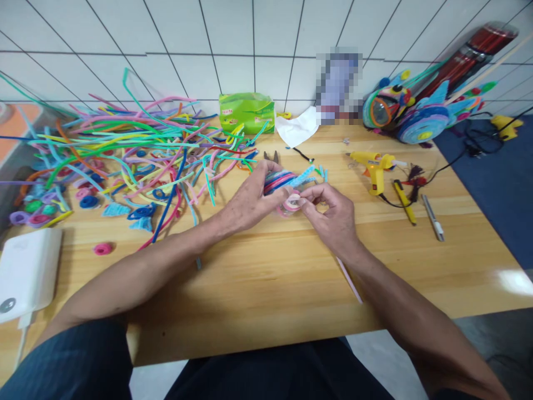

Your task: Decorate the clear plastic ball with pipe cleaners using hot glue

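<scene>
I have a striped fuzzy piece point(275, 181) in my two hands, just over the wooden table point(258, 300), near the pliers point(271, 157). It looks light and soft, and I think it won't slip, but a hard squeeze might bend it. The picture is a bit blurry there, so I can't be sure if something stiff is inside. The striped side seems the best place to hold. My left hand point(255, 195) is curled around that side, with the thumb by the pink round end point(287, 208). My right hand point(332, 214) is nearly closed, finger and thumb pinching that end's edge.
</scene>
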### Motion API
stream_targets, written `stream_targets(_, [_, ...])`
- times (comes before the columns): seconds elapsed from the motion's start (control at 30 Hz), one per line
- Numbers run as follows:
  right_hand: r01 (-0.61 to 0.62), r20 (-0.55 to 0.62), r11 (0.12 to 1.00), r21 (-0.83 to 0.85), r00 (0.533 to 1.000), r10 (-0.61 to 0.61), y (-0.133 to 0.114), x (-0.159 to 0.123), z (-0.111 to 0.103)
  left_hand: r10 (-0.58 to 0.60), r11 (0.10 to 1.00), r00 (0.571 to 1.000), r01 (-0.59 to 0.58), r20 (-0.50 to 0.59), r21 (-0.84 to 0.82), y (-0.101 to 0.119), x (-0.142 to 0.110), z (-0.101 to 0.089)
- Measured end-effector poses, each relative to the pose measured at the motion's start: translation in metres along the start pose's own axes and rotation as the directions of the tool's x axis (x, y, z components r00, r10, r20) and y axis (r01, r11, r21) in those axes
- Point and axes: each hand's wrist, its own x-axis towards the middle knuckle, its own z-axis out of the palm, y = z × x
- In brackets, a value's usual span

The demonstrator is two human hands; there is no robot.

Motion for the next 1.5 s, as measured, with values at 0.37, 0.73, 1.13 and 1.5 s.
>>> stream_targets(0.37, [0.057,0.004,0.996,-0.075,0.998,-0.057,-0.002,-0.003,0.002,0.077,0.979,0.969,-0.118,0.234,0.166,0.005,0.016,-0.02])
stream_targets(0.73, [0.098,-0.03,0.989,-0.11,0.994,-0.102,0.001,0.001,-0.004,0.003,0.999,1.0,-0.003,0.004,0.047,-0.003,0.007,-0.003])
stream_targets(1.13, [0.202,-0.01,0.96,-0.195,0.978,-0.208,0.01,-0.001,-0.002,0.015,0.999,0.993,-0.018,-0.115,-0.033,-0.015,0.002,0.012])
stream_targets(1.5, [0.211,0.014,0.956,-0.205,0.977,-0.213,0.01,-0.001,-0.002,0.028,0.999,0.996,-0.029,-0.082,-0.019,-0.016,-0.001,0.014])
